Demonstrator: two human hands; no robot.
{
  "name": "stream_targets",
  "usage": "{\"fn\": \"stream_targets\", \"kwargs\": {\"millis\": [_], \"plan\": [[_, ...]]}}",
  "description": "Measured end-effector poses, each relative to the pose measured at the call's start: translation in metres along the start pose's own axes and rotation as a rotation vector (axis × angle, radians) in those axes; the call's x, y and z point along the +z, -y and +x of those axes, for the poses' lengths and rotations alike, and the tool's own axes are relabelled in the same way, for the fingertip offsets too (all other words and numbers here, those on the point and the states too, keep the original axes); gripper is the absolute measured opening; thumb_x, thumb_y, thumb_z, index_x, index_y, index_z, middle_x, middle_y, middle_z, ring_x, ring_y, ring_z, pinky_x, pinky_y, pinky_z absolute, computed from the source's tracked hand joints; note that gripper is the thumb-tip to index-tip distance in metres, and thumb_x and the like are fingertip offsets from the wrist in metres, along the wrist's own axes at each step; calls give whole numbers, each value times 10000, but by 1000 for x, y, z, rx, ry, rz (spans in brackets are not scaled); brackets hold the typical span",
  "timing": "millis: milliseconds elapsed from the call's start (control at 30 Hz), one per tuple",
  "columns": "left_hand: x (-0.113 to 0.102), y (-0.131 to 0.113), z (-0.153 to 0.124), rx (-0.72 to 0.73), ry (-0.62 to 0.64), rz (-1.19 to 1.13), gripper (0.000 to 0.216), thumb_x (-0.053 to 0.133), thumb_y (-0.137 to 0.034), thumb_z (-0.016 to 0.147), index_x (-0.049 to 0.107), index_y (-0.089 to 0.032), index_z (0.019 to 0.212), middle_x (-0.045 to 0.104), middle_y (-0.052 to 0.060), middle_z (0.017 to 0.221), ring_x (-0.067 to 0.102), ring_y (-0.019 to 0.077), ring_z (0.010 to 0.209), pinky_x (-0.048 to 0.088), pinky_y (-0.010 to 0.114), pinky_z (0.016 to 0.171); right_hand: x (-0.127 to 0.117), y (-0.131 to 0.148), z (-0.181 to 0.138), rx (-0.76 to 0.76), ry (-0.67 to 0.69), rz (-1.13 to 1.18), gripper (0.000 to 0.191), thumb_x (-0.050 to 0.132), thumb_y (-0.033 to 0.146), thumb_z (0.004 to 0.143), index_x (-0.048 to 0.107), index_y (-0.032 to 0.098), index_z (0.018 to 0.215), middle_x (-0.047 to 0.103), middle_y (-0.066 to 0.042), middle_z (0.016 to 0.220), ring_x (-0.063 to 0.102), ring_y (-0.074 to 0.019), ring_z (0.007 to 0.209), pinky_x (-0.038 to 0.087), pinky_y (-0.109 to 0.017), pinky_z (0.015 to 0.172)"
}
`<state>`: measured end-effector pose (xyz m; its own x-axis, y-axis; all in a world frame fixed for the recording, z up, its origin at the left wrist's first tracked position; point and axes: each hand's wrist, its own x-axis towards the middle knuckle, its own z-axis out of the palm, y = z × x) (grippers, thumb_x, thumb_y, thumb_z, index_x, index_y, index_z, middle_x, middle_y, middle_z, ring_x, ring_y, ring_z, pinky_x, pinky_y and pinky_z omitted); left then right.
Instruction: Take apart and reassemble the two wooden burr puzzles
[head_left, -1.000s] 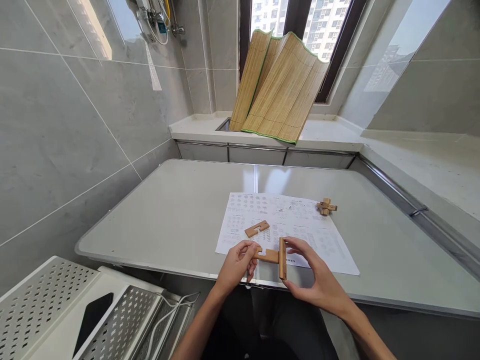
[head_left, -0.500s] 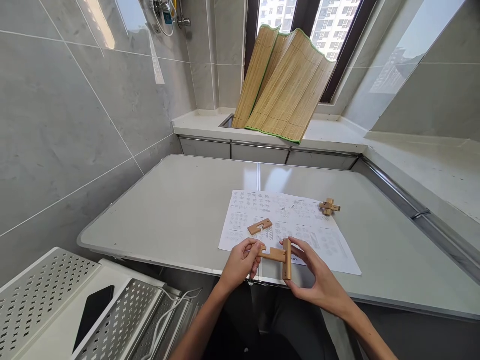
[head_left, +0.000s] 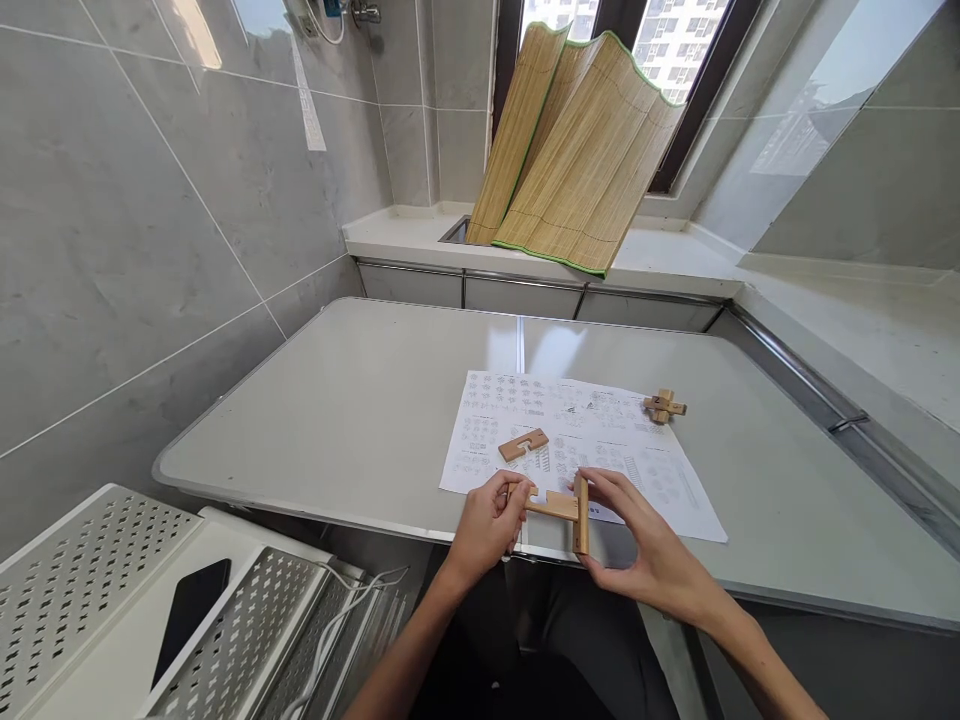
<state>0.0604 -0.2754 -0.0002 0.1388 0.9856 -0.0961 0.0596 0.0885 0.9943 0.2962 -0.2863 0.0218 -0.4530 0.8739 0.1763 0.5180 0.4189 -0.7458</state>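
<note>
Jutting from the left hand [head_left: 484,522], apparently pinched, is a notched block [head_left: 560,505].

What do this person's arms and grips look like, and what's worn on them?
Both forearms are bare, with no sleeves in view. The left grip and right grip are ungloved hands, with no watch, bracelet or ring visible. Dark clothing covers the lap.

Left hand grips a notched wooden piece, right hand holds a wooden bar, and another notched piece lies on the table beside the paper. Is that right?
No: the other notched piece lies on the printed paper, not beside it, as the head view shows. The rest stands: the left hand grips a notched wooden piece, the right hand holds a wooden bar.
</note>
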Motion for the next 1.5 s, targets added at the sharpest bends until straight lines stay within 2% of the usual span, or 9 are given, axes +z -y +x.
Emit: {"fn": "stream_targets", "kwargs": {"millis": [167, 467, 700, 1133, 1500], "plan": [[1, -2, -1, 7, 1, 5, 409, 559, -587, 945, 624, -187, 997, 506, -57, 581, 425, 87, 402, 355, 199, 393, -7, 6, 3, 13, 47, -32, 859, 669, 188, 810, 302, 362, 1567, 404, -65, 1506, 501, -298, 1380, 453, -474, 1167], [0, 1, 0, 25, 31, 23, 411, 545, -592, 956, 620, -191, 999, 515, -59, 591, 432, 82, 385, 349, 200, 398, -7, 11, 4, -19, 80, -166, 859, 630, 201, 859, 226, 368, 1598, 364, -75, 1542, 421, -303, 1443, 455, -473, 1157], [-1, -2, 0, 22, 55, 7, 419, 549, -602, 948, 616, -193, 1007, 496, -71, 568, 417, 88, 378, 364, 212, 391, 2, 13, 10, -55, 64, -148, 915, 649, 176, 825, 209, 382, 1600, 356, -81, 1542, 435, -323, 1433, 470, -483, 1146], [2, -3, -2, 48, 56, 67, 402, 536, -580, 967, 620, -189, 1008, 485, -77, 537, 443, 94, 383, 356, 212, 419, 11, 16, 16, -87, 77, -116, 917, 631, 160, 848, 169, 384, 1608, 345, -85, 1546, 437, -323, 1435, 489, -474, 1131], [4, -1, -3, 44, 41, 41, 381, 534, -559, 972, 632, -195, 1028, 507, -69, 543, 457, 101, 413, 392, 212, 449, 13, 14, 17, -86, 52, -119, 903, 637, 168, 838, 198, 384, 1597, 358, -78, 1537, 441, -325, 1436, 468, -489, 1157]]}}
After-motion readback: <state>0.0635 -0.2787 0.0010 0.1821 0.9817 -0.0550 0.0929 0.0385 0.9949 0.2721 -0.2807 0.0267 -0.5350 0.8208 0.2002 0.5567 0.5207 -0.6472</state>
